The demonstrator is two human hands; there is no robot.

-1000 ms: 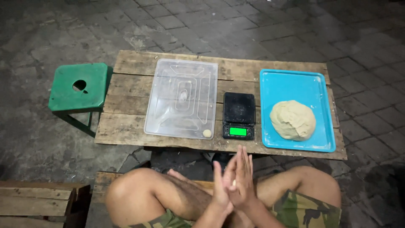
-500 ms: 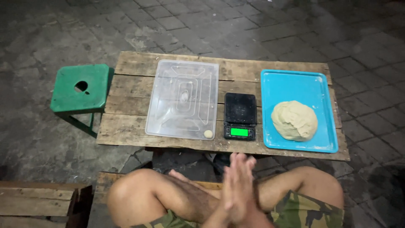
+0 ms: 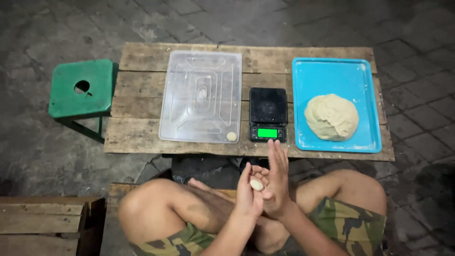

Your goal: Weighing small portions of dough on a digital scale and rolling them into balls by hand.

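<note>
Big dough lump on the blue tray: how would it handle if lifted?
The dough lump looks soft and slumped, so it would likely sag and stretch. Its broad flat base on the tray suggests it won't roll. Probably somewhat tacky.

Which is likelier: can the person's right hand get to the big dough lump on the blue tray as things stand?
Probably yes: the dough lump lies uncovered on the blue tray, with nothing between it and the right hand, though both hands cup a small dough ball.

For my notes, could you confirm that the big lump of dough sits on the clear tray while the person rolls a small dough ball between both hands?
Not quite: in the head view the big lump of dough sits on the blue tray, not the clear tray. The small dough ball is indeed between the left hand and right hand.
</note>
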